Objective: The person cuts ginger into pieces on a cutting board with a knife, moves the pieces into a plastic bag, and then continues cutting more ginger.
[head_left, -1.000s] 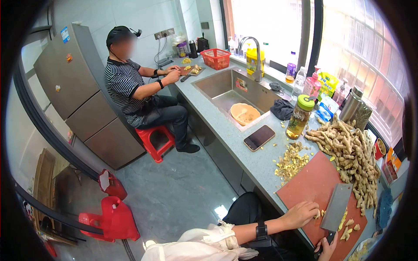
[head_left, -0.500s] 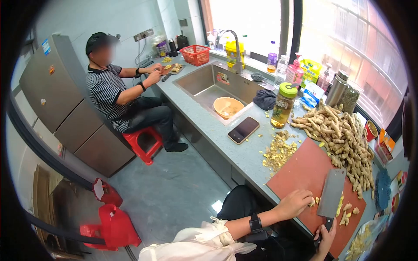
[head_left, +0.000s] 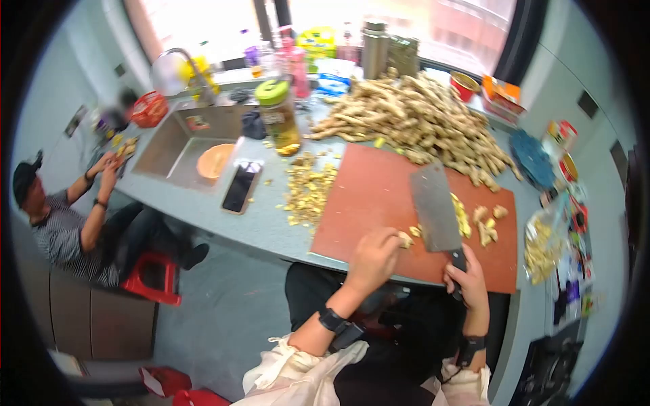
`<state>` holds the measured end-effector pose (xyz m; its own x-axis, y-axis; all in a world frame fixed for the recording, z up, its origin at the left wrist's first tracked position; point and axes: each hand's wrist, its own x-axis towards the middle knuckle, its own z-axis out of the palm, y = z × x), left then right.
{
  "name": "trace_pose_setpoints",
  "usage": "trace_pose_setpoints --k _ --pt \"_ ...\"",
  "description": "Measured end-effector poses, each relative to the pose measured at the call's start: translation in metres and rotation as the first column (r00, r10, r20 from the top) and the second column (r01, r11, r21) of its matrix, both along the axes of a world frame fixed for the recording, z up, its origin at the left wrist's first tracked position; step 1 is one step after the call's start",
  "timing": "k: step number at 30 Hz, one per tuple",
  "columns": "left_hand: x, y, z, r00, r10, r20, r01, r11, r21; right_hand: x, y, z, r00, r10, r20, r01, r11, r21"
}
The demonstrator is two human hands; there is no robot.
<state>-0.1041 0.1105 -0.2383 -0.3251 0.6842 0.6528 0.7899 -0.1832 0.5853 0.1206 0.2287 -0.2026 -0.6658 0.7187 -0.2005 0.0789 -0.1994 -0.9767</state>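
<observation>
Ginger (head_left: 406,239) is pinched by the curled left hand (head_left: 374,259) while the right hand (head_left: 470,279) clasps a cleaver (head_left: 437,211).

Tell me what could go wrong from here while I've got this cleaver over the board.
The left hand sits close to the cleaver in the right hand, so a slip could cause a cut. The heaped ginger crowds the far edge of the board, so a root might roll into the way. The phone lies beside the sink, where a splash could reach it.
</observation>
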Motion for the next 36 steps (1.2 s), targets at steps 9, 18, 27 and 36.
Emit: trace_pose_setpoints --k 9,18,27,36 --pt "0.003 0.001 0.005 0.997 0.066 -0.028 -0.067 0.997 -0.032 0.001 0.001 0.003 0.998 0.033 -0.057 -0.034 0.999 -0.013" --pt "0.002 0.001 0.0 0.997 0.045 -0.061 -0.048 0.998 -0.046 0.004 0.0 0.02 0.994 0.106 0.017 -0.106 0.994 0.006" --pt "0.002 0.002 0.0 0.998 0.044 -0.048 -0.045 0.998 -0.031 0.001 -0.012 0.064 0.934 0.205 0.293 -0.267 0.945 0.188" --pt "0.0 0.002 0.0 0.998 0.044 -0.05 -0.045 0.998 -0.035 -0.005 -0.015 0.083 0.869 0.203 0.451 -0.343 0.904 0.256"
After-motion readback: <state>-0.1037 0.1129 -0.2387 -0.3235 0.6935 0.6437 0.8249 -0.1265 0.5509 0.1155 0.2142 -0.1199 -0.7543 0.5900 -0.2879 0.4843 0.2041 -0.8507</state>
